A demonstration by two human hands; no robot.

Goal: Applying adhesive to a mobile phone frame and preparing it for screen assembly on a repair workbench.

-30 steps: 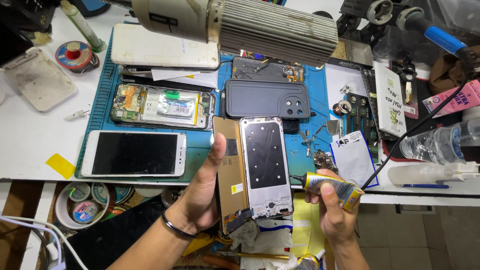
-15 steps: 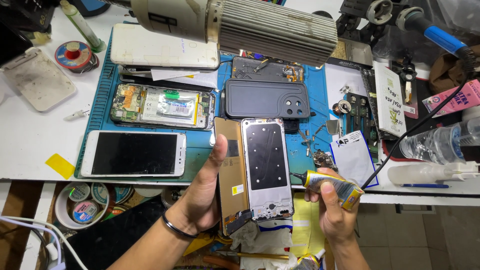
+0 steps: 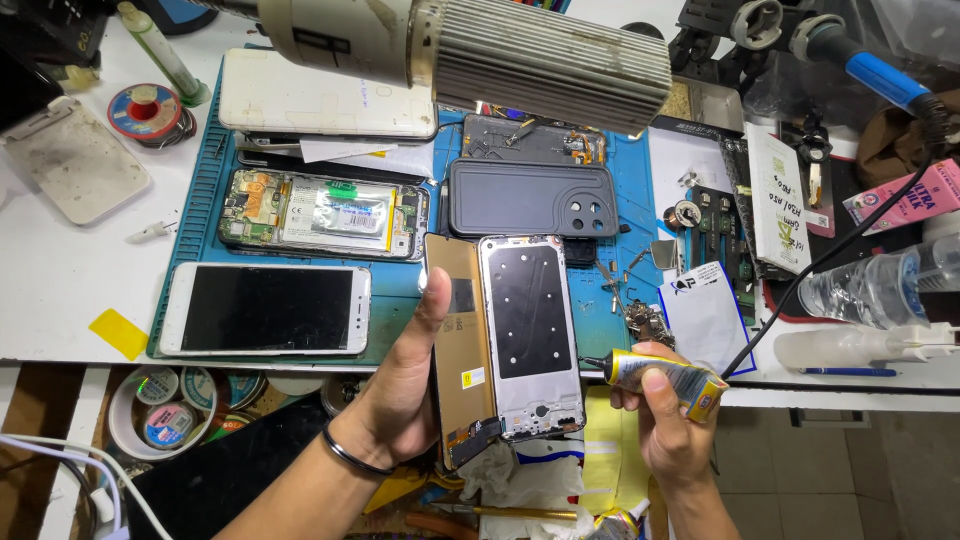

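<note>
My left hand [image 3: 405, 385] grips a phone screen panel [image 3: 462, 350] with a copper-coloured back, together with a silver middle frame [image 3: 530, 335] lying against it, both held upright over the desk's front edge. My thumb rests on the panel's left edge. My right hand [image 3: 672, 435] holds a small yellow and grey glue tube [image 3: 660, 380]. Its black nozzle points left and sits close to the frame's right edge.
On the blue work mat [image 3: 400, 300] lie a white phone [image 3: 265, 310], an opened phone with its battery showing [image 3: 322, 212], a black phone case [image 3: 530, 198] and another white phone [image 3: 325, 95]. A big ribbed lamp head [image 3: 500, 45] hangs above. Bottles [image 3: 875, 285] stand at right.
</note>
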